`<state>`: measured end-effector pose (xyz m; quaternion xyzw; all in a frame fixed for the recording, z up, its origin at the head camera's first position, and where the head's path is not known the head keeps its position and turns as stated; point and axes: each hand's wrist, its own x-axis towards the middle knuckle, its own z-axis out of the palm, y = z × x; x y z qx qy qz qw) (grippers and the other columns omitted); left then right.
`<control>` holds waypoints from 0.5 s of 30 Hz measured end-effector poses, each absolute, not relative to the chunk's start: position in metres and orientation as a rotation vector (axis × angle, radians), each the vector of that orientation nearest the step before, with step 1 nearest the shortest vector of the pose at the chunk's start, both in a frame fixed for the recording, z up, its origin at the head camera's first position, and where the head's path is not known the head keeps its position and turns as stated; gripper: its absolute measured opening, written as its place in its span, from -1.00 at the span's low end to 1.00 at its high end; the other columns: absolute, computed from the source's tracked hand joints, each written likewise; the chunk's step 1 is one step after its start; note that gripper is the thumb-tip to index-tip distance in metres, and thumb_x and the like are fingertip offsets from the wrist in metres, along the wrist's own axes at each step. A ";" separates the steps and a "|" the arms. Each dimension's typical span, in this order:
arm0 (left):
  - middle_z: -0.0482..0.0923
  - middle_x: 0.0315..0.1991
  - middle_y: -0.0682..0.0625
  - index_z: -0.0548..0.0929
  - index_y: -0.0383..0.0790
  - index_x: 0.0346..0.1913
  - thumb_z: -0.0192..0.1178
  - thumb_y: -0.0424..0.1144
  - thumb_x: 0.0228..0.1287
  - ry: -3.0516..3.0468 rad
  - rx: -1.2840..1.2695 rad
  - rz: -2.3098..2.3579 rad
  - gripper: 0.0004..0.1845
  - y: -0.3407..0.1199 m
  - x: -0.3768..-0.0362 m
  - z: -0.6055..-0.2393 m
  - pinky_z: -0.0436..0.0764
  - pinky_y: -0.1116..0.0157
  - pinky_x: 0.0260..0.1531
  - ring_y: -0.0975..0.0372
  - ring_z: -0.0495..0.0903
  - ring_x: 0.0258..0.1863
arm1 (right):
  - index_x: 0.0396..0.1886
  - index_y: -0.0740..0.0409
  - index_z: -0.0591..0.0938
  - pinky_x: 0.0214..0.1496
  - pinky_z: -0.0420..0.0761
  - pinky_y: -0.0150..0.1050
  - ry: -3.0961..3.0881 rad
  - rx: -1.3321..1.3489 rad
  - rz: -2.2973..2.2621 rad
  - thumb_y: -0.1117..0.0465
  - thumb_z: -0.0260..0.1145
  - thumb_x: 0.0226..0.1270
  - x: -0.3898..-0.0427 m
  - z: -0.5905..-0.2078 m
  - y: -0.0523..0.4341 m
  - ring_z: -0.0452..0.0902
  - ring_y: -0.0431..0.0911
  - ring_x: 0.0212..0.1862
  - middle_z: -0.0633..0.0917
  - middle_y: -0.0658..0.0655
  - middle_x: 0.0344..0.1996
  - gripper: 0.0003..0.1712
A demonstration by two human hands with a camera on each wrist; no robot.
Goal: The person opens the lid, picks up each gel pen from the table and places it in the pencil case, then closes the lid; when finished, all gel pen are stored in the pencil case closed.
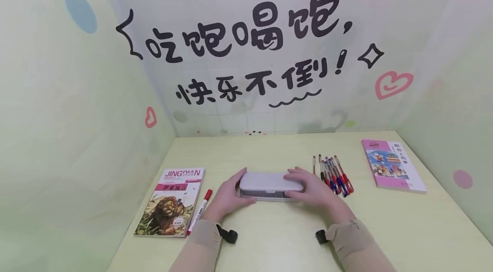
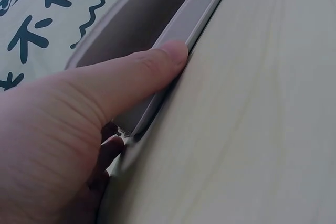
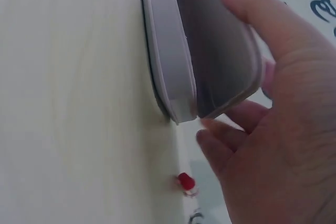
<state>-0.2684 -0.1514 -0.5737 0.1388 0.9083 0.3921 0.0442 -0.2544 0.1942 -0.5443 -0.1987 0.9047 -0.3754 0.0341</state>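
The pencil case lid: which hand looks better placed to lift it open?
Probably the right hand: its fingers lie over the lid of the pencil case, thumb at the seam. The left hand grips the case's end.

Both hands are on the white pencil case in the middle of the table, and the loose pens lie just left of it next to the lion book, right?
Not quite. Both hands, left and right, do hold the pencil case, but the head view shows the loose pens just right of it. Only a single red marker lies beside the lion book.
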 end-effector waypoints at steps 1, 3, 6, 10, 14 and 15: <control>0.36 0.71 -0.09 0.19 0.24 0.78 0.75 0.16 -0.02 2.775 0.420 1.206 0.31 -0.152 -0.269 -0.574 0.36 -0.18 0.71 -0.13 0.36 0.69 | 0.51 -0.17 0.64 0.64 0.36 0.54 2.769 -0.581 -1.210 -0.23 0.52 0.44 -0.255 -0.545 0.195 0.38 0.38 0.64 0.53 0.19 0.62 -0.29; 0.36 0.71 -0.11 0.18 0.23 0.78 0.77 0.15 -0.05 2.775 0.412 1.221 0.34 -0.152 -0.269 -0.574 0.36 -0.20 0.70 -0.15 0.37 0.68 | 0.47 -0.16 0.64 0.66 0.38 0.48 2.727 -0.509 -1.356 -0.16 0.51 0.47 -0.255 -0.547 0.196 0.44 0.31 0.62 0.61 0.14 0.55 -0.36; 0.37 0.69 -0.17 0.17 0.20 0.79 0.78 0.17 -0.08 2.783 0.404 1.229 0.36 -0.151 -0.268 -0.573 0.38 -0.25 0.67 -0.21 0.39 0.65 | 0.36 0.03 0.59 0.65 0.50 0.30 2.666 -0.479 -1.577 0.01 0.47 0.56 -0.256 -0.547 0.197 0.57 0.28 0.53 0.74 0.14 0.39 -0.50; 0.37 0.69 -0.20 0.11 0.15 0.81 0.78 0.20 -0.09 2.799 0.406 1.223 0.42 -0.150 -0.268 -0.572 0.42 -0.25 0.65 -0.23 0.41 0.63 | 0.11 0.22 0.49 0.46 0.72 -0.23 2.689 -0.483 -1.772 0.16 0.38 0.64 -0.258 -0.547 0.196 0.67 0.29 0.43 0.83 0.23 0.23 -0.69; 0.32 0.72 -0.17 0.04 0.08 0.82 0.76 0.21 -0.07 2.809 0.414 1.217 0.46 -0.149 -0.268 -0.571 0.41 -0.24 0.66 -0.21 0.39 0.65 | -0.05 0.28 0.52 0.33 0.65 -0.55 2.748 -0.500 -1.912 0.27 0.39 0.62 -0.262 -0.550 0.192 0.83 0.09 0.24 0.87 0.29 0.11 -0.79; 0.30 0.73 -0.15 0.02 0.08 0.83 0.76 0.21 -0.07 2.809 0.410 1.215 0.47 -0.149 -0.268 -0.571 0.39 -0.23 0.68 -0.20 0.37 0.67 | -0.07 0.29 0.53 0.32 0.66 -0.56 2.753 -0.504 -1.938 0.29 0.39 0.60 -0.263 -0.551 0.190 0.84 0.05 0.21 0.87 0.30 0.09 -0.80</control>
